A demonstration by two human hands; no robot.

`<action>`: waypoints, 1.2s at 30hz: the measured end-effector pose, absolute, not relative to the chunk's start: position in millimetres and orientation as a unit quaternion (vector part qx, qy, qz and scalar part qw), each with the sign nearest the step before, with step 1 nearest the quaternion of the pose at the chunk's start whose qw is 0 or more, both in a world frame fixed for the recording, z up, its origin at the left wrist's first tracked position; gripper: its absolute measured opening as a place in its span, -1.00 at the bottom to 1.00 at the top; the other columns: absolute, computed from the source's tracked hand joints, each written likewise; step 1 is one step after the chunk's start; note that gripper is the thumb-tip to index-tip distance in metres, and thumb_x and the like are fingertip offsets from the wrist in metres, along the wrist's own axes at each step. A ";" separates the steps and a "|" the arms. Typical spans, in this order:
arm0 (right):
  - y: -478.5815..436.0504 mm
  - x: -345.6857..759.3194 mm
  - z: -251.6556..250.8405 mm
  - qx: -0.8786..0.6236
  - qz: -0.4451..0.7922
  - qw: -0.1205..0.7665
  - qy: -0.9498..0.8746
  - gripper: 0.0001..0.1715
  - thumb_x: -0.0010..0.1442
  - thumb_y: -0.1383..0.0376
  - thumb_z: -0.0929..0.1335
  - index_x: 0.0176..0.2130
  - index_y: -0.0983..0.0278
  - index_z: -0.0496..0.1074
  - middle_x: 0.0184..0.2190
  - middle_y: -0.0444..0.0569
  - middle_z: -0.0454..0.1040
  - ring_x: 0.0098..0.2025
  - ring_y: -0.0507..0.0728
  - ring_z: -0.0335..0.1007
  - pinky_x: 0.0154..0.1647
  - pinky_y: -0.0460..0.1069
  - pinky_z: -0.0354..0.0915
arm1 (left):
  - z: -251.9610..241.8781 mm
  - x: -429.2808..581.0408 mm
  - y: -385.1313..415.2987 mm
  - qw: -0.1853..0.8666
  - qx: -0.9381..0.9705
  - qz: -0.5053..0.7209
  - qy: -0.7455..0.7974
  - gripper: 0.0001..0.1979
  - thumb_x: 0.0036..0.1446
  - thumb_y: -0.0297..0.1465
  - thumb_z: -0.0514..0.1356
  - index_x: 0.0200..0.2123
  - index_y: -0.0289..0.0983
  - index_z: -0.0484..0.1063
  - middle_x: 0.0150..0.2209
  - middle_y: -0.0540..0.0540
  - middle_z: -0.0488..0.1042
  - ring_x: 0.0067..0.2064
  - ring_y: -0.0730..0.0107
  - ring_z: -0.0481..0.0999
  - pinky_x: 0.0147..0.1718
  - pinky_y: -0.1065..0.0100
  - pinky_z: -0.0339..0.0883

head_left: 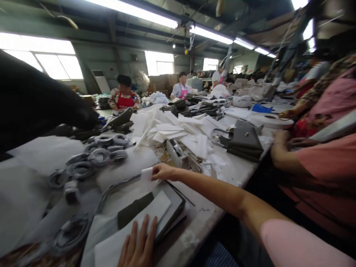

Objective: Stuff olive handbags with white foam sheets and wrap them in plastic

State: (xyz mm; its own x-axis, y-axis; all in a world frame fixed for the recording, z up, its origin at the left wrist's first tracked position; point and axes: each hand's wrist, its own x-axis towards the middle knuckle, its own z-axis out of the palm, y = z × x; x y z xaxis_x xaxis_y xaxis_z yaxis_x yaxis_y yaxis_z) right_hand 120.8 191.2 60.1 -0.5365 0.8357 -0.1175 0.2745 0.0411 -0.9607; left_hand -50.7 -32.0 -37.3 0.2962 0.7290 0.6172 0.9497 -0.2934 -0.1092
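Observation:
My left hand [140, 243] lies flat, fingers stretched, on a long white sheet strip [158, 207] at the bottom middle. Beneath that strip is a dark olive piece [136, 209], resting on a grey-and-white bag panel [105, 230] with a dark edge. Farther up, the fingers of my right hand [164, 172] pinch a small white translucent piece [146, 178] by its right end, just above the panel's far edge. A tape dispenser [176, 154] stands beyond my right hand.
Coiled grey straps [100, 157] lie at the left. White strips [172, 128] are heaped behind the dispenser. Olive bags [244, 139] are stacked at the right edge. A co-worker's orange sleeve [325, 159] is close on the right; other people sit or stand farther back.

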 end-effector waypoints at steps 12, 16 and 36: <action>113.2 166.8 81.9 -0.312 0.424 0.339 -0.780 -0.78 0.09 0.21 0.45 -0.27 0.28 0.61 -0.28 -0.01 0.64 -0.20 0.16 0.55 -0.06 0.02 0.40 | -2.7 -33.5 -47.3 0.199 -0.759 -0.186 -0.592 -0.32 0.23 -0.64 0.06 0.34 -0.02 0.13 0.35 0.10 0.17 0.33 0.06 0.24 0.18 0.04 0.36; 93.3 181.4 82.7 -0.316 0.330 0.342 -0.821 -0.80 0.16 0.29 0.41 -0.21 0.21 0.63 -0.23 -0.05 0.66 -0.16 0.17 0.59 -0.02 0.00 0.42 | -0.1 -32.9 -48.2 0.193 -0.760 -0.180 -0.594 -0.36 0.26 -0.58 0.12 0.34 -0.03 0.14 0.35 0.07 0.18 0.33 0.05 0.23 0.19 0.04 0.35; 54.9 207.4 -14.7 -0.133 0.059 0.349 -0.926 -0.43 0.28 0.45 0.22 0.24 0.25 0.32 0.18 0.05 0.45 0.34 0.13 0.17 0.35 0.17 0.17 | 27.0 -17.4 -52.0 0.131 -0.815 -0.087 -0.558 -0.26 0.19 -0.58 0.11 0.39 -0.09 0.00 0.39 -0.29 0.08 0.40 -0.16 0.01 0.28 -0.22 0.02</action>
